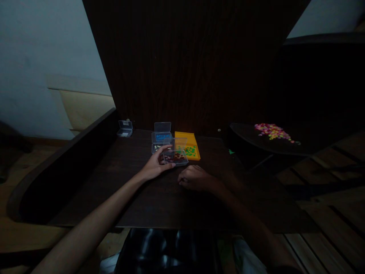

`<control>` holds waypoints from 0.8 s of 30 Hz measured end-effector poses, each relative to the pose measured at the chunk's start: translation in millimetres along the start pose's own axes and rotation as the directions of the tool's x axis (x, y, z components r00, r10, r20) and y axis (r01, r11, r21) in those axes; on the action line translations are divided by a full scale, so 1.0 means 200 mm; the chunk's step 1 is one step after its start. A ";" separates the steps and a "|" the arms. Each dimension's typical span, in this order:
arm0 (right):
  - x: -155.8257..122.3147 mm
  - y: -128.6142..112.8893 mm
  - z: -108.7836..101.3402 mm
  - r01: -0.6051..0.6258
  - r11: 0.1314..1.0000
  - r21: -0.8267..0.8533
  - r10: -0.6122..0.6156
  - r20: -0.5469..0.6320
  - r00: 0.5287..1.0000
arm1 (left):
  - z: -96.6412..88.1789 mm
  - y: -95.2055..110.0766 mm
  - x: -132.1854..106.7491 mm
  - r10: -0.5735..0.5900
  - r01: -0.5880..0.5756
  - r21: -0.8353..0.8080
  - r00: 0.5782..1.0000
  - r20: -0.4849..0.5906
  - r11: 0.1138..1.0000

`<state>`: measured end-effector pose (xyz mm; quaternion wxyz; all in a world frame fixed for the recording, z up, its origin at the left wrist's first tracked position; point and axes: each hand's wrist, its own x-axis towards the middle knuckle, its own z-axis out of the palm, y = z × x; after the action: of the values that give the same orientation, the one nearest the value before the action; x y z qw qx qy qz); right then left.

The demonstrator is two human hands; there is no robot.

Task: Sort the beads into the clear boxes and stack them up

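My left hand [155, 165] is closed around the left side of a small clear plastic box [182, 163], its lid raised. Dark reddish-brown small pieces lie inside that box. To the right and nearer me, my right hand [195, 178] rests by the tabletop with its fingers curled; whatever they may hold is hidden. Just behind the held box lies a yellow case [196, 155], opened, with small green pieces in it. Behind my left hand stand a clear box with blue pieces [163, 137] and a compartment with pale pieces [157, 147].
An open clear box [124, 129] sits at the table's back left. A pile of pink, yellow and orange pieces [273, 132] lies on a dark surface to the right. A green scrap [231, 152] is near the table's right edge. A raised side panel [68, 160] borders the left.
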<state>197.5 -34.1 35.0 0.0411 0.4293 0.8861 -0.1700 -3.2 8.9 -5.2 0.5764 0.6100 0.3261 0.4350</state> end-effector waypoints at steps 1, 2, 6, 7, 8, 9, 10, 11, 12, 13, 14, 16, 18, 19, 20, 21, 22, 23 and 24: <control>0.00 0.00 -0.01 0.003 1.000 0.001 -0.003 -0.007 1.000 | 0.00 0.00 0.00 -0.001 0.001 -0.004 1.000 0.000 1.000; -0.01 0.00 -0.02 0.009 1.000 0.010 -0.009 -0.016 1.000 | 0.00 0.00 0.00 -0.001 0.001 -0.009 1.000 0.001 1.000; -0.03 0.02 -0.09 0.067 0.990 0.125 -0.061 -0.050 0.997 | 0.00 0.00 -0.01 0.003 -0.003 -0.026 1.000 0.020 1.000; -0.03 0.02 -0.12 0.090 0.983 0.162 -0.080 -0.070 0.994 | 0.01 0.00 -0.01 0.010 -0.010 -0.024 1.000 0.022 1.000; -0.04 0.03 -0.14 0.114 0.974 0.196 -0.095 -0.102 0.990 | 0.01 0.00 -0.01 0.022 -0.021 -0.020 0.999 0.024 1.000; -0.04 0.03 -0.16 0.135 0.965 0.224 -0.104 -0.144 0.984 | 0.01 0.00 -0.01 0.033 -0.033 -0.018 0.999 0.027 0.999; -0.04 0.03 -0.18 0.152 0.958 0.243 -0.107 -0.189 0.976 | 0.01 0.00 -0.01 0.040 -0.039 -0.017 0.999 0.035 0.999; -0.03 0.04 -0.20 0.160 0.954 0.252 -0.101 -0.232 0.968 | 0.01 0.00 -0.01 0.040 -0.039 -0.018 0.998 0.046 0.999; -0.02 0.05 -0.22 0.162 0.954 0.250 -0.094 -0.266 0.959 | 0.02 0.01 -0.01 0.035 -0.034 -0.021 0.998 0.056 0.999; -0.01 0.05 -0.22 0.157 0.958 0.238 -0.083 -0.292 0.953 | 0.02 0.01 -0.01 0.029 -0.028 -0.026 0.998 0.064 0.999; 0.01 0.06 -0.23 0.145 0.965 0.218 -0.073 -0.305 0.949 | 0.02 0.01 -0.01 0.022 -0.020 -0.031 0.997 0.071 0.999; 0.04 0.08 -0.23 0.119 0.979 0.164 -0.065 -0.301 0.952 | 0.02 0.01 -0.01 0.018 -0.015 -0.037 0.997 0.080 0.999; 0.07 0.10 -0.22 0.107 0.988 0.114 -0.074 -0.262 0.962 | 0.02 0.01 -0.01 0.026 -0.023 -0.034 0.996 0.090 0.999; 0.08 0.11 -0.21 0.106 0.990 0.090 -0.082 -0.239 0.968 | 0.02 0.01 -0.01 0.031 -0.028 -0.032 0.995 0.098 0.999; 0.09 0.11 -0.21 0.108 0.992 0.067 -0.091 -0.218 0.972 | 0.02 0.00 -0.01 0.037 -0.034 -0.031 0.994 0.105 0.999; 0.10 0.12 -0.20 0.111 0.993 0.045 -0.100 -0.202 0.974 | 0.02 0.00 -0.01 0.043 -0.039 -0.031 0.993 0.112 0.999; 0.10 0.13 -0.20 0.113 0.993 0.025 -0.106 -0.189 0.976 | 0.02 0.00 -0.01 0.046 -0.043 -0.032 0.992 0.117 0.999; 0.10 0.13 -0.19 0.115 0.993 0.009 -0.111 -0.180 0.977 | 0.02 0.00 -0.01 0.047 -0.043 -0.032 0.992 0.120 0.999; 0.10 0.14 -0.19 0.119 0.993 0.000 -0.117 -0.171 0.978 | 0.02 -0.01 -0.01 0.045 -0.041 -0.033 0.992 0.122 0.999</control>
<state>208.8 9.4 59.7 -0.0474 0.3892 0.9094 -0.1390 -0.1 4.9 -6.5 0.5950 0.6335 0.2703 0.4142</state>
